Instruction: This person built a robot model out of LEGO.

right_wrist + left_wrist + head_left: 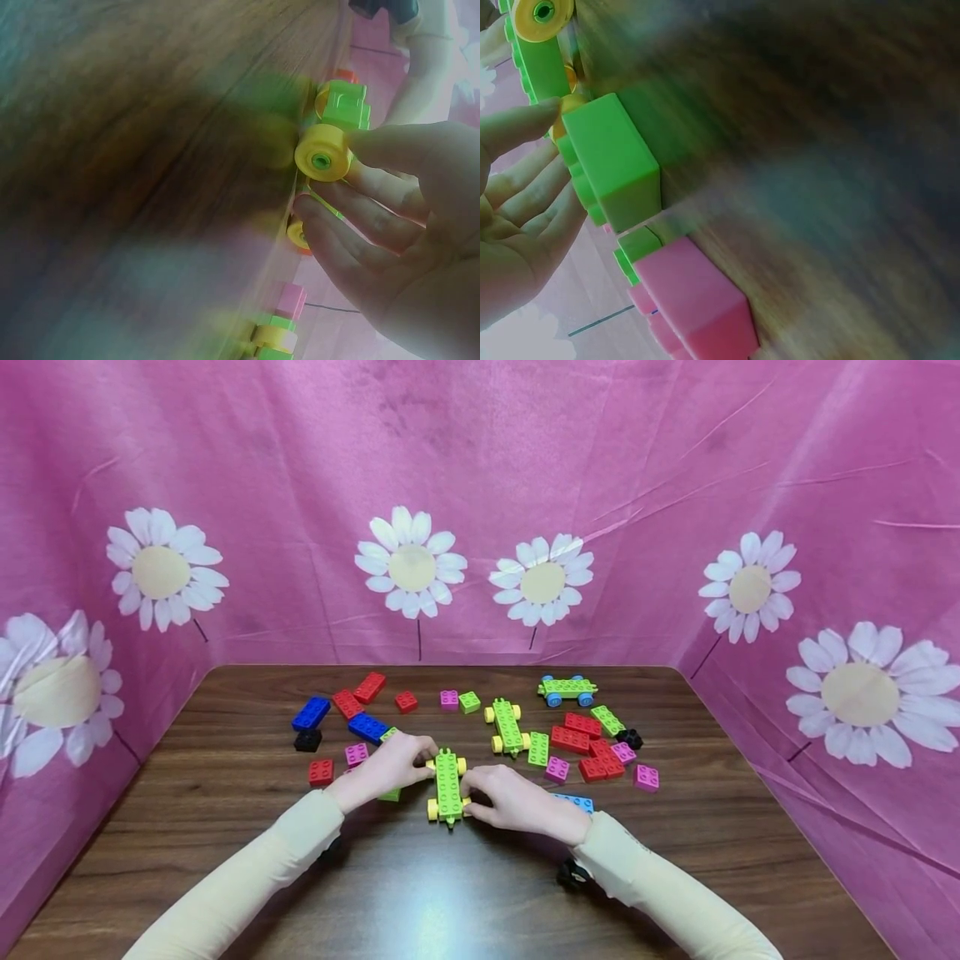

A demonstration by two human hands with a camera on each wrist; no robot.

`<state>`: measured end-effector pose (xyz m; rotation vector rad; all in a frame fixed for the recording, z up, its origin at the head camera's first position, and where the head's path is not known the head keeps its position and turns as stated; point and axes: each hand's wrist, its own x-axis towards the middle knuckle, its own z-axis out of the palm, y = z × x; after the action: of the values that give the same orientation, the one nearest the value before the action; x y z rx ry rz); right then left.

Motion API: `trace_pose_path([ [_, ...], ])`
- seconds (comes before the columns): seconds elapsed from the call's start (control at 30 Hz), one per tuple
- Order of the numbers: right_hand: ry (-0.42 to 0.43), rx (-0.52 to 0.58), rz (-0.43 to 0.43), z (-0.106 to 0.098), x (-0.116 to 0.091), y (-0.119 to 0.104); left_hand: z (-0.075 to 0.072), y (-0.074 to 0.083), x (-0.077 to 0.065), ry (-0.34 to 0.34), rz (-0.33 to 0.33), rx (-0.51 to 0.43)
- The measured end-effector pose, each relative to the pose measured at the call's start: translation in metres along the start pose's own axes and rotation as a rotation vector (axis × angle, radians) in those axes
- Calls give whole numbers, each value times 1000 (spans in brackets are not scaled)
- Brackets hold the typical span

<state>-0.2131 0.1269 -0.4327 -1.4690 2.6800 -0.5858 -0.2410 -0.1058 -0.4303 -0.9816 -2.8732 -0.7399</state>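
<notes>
A lime-green toy car base with studs and yellow wheels stands on the table, lengthwise to me, between both hands. My left hand pinches its far left wheel; in the left wrist view the thumb meets that yellow wheel, partly hidden behind a green brick. At the near right corner, my right hand holds a yellow wheel between thumb and fingers. A second green car base with yellow wheels stands just beyond.
A green car base with blue wheels stands at the back right. Red bricks, a pink brick and a black piece lie right. On the left are blue bricks and red bricks. A blue brick lies by my right wrist.
</notes>
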Motion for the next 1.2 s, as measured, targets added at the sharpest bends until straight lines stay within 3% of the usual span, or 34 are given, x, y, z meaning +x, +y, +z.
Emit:
trace_pose_path([
  [0.3,16,-25,-15,-1,-1,3,0,0,-2,4,0,15],
  [0.57,77,-20,54,-24,-7,15,1,-1,0,18,29,30],
  [0.9,214,-38,182,-53,-37,49,1,-1,2,-3,31,22],
  [1.2,211,-118,220,-61,-59,72,-1,-4,3,-45,-1,5],
])
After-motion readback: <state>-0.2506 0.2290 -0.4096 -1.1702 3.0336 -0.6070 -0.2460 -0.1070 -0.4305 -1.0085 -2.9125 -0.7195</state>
